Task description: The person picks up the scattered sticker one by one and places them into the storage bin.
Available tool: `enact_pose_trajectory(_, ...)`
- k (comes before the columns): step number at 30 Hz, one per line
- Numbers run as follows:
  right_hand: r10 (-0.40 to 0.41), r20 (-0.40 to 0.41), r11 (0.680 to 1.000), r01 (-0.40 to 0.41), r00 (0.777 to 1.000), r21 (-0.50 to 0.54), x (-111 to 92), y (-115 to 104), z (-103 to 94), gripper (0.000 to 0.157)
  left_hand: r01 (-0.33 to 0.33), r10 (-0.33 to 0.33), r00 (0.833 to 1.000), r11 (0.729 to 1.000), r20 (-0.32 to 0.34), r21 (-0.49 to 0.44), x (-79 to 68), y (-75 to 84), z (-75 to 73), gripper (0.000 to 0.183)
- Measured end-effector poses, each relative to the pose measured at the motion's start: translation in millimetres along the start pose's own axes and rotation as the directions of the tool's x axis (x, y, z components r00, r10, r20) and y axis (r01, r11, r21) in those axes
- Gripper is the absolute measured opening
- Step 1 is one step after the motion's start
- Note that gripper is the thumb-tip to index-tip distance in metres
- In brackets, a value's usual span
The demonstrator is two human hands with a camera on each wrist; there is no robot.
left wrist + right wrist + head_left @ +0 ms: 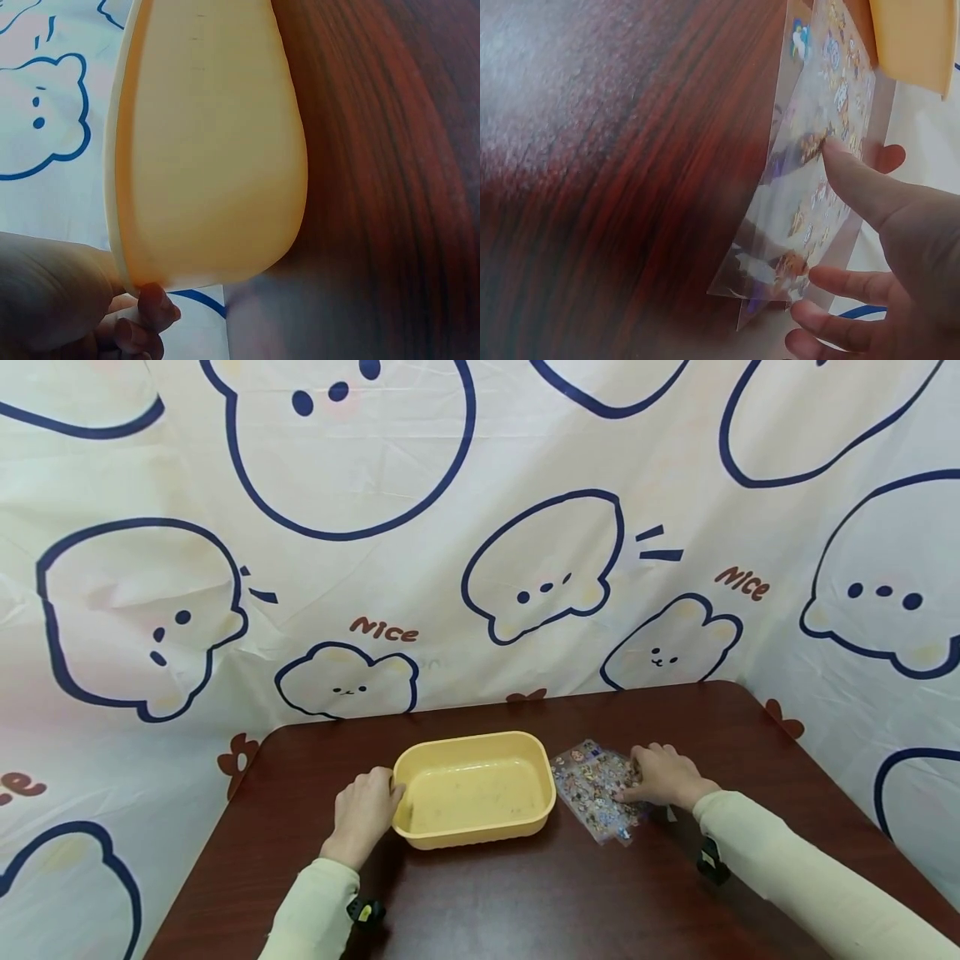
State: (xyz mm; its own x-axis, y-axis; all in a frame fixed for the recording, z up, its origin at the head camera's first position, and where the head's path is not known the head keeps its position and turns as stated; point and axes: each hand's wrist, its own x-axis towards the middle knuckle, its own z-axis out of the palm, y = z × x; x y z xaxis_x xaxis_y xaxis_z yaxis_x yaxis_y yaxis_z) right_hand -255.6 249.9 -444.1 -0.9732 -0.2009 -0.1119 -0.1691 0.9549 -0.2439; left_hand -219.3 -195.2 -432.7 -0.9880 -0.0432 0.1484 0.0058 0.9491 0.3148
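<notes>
In the head view we see the left hand (363, 814) gripping the yellow tub (476, 789) at its left end, thumb over the rim and fingers outside, while the right hand (666, 777) lies with relaxed fingers on the sticker sheets (592, 785). The sheets overlap on the table (517, 902), just right of the tub, and look to us like light, thin, bendy film — slick enough, we think, to slide over one another and to crease if bunched. In the left wrist view we see the curled fingers (154, 307) tucked under the tub's lip; it seems light, fairly stiff plastic, and the rim strikes us as the sound place to hold it, since the smooth wall below offers little to catch. In the right wrist view the thumb (847, 169) touches the face of the sheets, with other fingertips spread at the edge nearest the hand; we see no firm pinch there. A near corner juts out over the table, and we would take hold along such an edge — thumb above, fingers beneath — to gather the layers without bending them.
</notes>
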Motion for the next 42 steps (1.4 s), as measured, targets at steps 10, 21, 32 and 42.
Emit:
enact_pose_trajectory(10, 0.045, 0.057, 0.996, -0.049, 0.997, 0.078, 7, 3, -0.3, 0.056, 0.001, -0.002, 1.000, 1.000, -0.008, -0.001, -0.2, 0.2, 1.0, 0.024)
enact_pose_trajectory(21, 0.077, 0.080, 0.985, -0.089, 0.994, 0.149, 10, 3, 0.5, 0.044, -0.001, 0.001, 1.000, 1.000, -0.017, 0.002, 0.5, -0.6, 0.8, 0.023)
enact_pose_trajectory(32, 0.090, 0.081, 0.993, -0.096, 0.993, 0.068, 9, 11, -6.3, 0.087, -0.003, 0.003, 1.000, 1.000, -0.008, -0.003, 0.5, -1.5, 2.6, 0.021)
enact_pose_trajectory(42, 0.096, 0.105, 0.992, -0.104, 0.990, 0.069, 13, 13, -8.8, 0.085, -0.009, 0.009, 1.000, 1.000, -0.014, 0.004, 1.4, -2.1, 2.4, 0.020)
